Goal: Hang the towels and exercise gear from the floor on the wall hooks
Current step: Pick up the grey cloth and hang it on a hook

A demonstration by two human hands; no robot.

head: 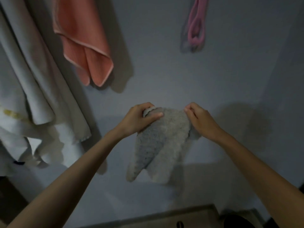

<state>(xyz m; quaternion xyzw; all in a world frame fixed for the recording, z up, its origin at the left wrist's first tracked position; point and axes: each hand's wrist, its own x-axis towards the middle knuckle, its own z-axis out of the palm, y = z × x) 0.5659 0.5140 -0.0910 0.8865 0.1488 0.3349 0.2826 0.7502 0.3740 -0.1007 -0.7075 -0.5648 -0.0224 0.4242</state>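
Grey towel (162, 142), top edge gripped by both hands, left hand (139, 120) and right hand (201, 121), lower end blurred.

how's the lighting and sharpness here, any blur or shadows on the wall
Head view: dim, bluish light; the salmon-pink cloth towel and pink looped exercise band cast soft shadows on the grey wall; the fluffy grey towel gripped by left hand and right hand looks slightly soft.

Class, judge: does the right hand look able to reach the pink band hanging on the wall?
Probably yes: only bare wall lies between the right hand and the pink band, but its grip is on the grey towel.
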